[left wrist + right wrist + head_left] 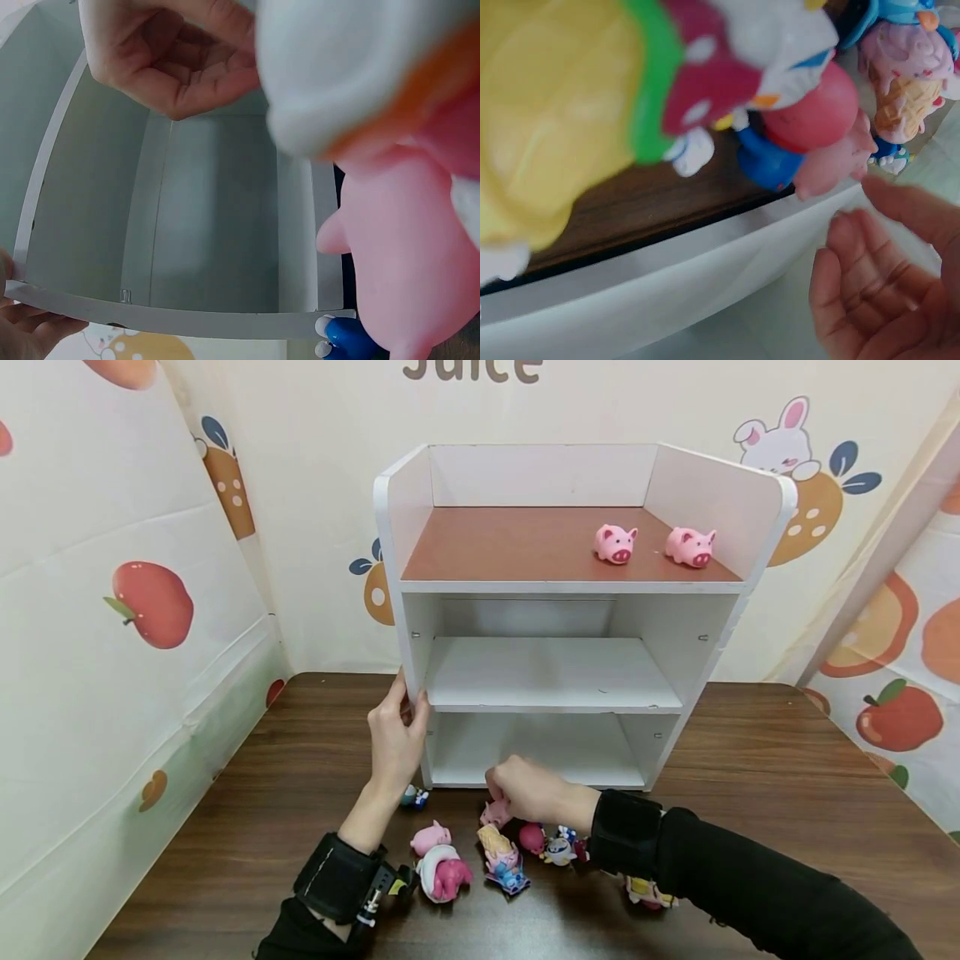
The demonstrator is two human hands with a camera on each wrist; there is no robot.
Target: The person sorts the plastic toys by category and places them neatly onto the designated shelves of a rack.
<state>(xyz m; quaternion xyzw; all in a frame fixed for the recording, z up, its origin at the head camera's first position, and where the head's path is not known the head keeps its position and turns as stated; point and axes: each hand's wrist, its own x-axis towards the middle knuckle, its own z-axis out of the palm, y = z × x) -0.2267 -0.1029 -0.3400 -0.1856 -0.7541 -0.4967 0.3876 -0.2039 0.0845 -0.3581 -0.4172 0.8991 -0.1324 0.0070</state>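
My left hand grips the left side panel of a white shelf unit, fingers on the outer side and thumb at the front edge. Just before the bottom shelf, my right hand reaches down over a pink toy pig. In the right wrist view that pig lies by the thumb tip, and a gap shows between thumb and loosely curled fingers. Two more pink pigs, one left and one right, stand on the brown top shelf.
Several toys lie on the wooden table: another pink pig, a pink-and-white figure, an ice-cream-cone figure, a penguin figure and a yellow figure. A small blue-and-white toy sits by the unit's left corner.
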